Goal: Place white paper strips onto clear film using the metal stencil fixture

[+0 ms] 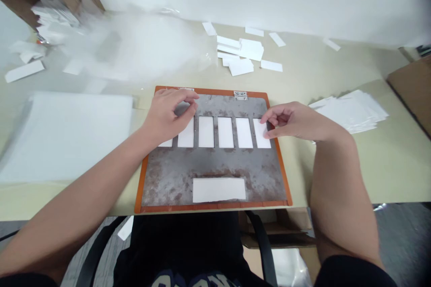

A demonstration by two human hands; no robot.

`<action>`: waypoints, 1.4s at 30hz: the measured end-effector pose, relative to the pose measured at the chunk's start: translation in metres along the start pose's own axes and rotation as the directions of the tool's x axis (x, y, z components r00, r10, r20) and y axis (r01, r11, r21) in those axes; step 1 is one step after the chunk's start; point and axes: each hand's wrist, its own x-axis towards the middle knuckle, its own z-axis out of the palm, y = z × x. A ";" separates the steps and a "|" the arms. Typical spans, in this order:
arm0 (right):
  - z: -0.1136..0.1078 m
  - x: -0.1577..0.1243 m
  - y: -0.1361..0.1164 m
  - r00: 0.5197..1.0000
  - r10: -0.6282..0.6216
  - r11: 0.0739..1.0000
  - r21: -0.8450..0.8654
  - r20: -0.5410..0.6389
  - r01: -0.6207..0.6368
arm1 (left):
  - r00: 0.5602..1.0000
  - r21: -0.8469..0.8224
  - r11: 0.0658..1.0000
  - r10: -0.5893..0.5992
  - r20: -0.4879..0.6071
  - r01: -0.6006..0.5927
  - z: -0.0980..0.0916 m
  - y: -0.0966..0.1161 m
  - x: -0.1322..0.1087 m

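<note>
Left hand (166,116) on rusty metal plate (215,179), fingers together, right hand (292,121) beside it, fingers apart, touching white paper strip (261,133) beneath the fingertips

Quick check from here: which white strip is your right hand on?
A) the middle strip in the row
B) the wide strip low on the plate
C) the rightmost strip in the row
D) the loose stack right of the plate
C: the right hand has its fingertips on the rightmost strip of the row.
</note>
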 end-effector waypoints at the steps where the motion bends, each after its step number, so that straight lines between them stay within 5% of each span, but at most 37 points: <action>1: 0.000 -0.001 -0.001 1.000 0.003 1.000 -0.008 0.002 -0.003 | 1.000 -0.006 1.000 0.004 0.001 -0.004 0.000 0.000 0.000; 8: 0.003 -0.001 -0.004 0.987 -0.148 0.988 -0.048 -0.058 0.145 | 0.992 -0.202 0.971 -0.129 -0.001 0.126 -0.002 -0.001 -0.001; 13: 0.025 -0.008 -0.022 0.879 -0.396 0.910 -0.241 -0.265 0.337 | 0.956 -0.459 0.849 -0.294 0.005 0.263 -0.001 -0.007 0.000; 17: 0.066 -0.041 -0.056 0.849 -0.522 0.802 -0.387 -0.083 0.455 | 0.940 -0.555 0.783 -0.342 -0.005 0.282 0.000 -0.012 0.003; 21: 0.115 -0.072 -0.069 0.735 -0.672 0.599 -0.517 0.090 0.611 | 0.922 -0.651 0.702 -0.388 -0.011 0.288 -0.001 -0.014 0.006; 24: 0.143 -0.080 -0.063 0.625 -0.781 0.444 -0.694 0.010 0.566 | 0.909 -0.717 0.639 -0.416 -0.018 0.278 -0.002 -0.015 0.007; 27: 0.156 -0.082 -0.054 0.564 -0.825 0.363 -0.802 -0.040 0.474 | 0.895 -0.777 0.573 -0.445 -0.028 0.260 -0.004 -0.017 0.009; 42: 0.178 -0.087 -0.045 0.536 -0.841 0.250 -0.933 -0.076 0.260 | 0.792 -0.903 0.353 -0.610 -0.024 0.244 -0.008 -0.058 0.017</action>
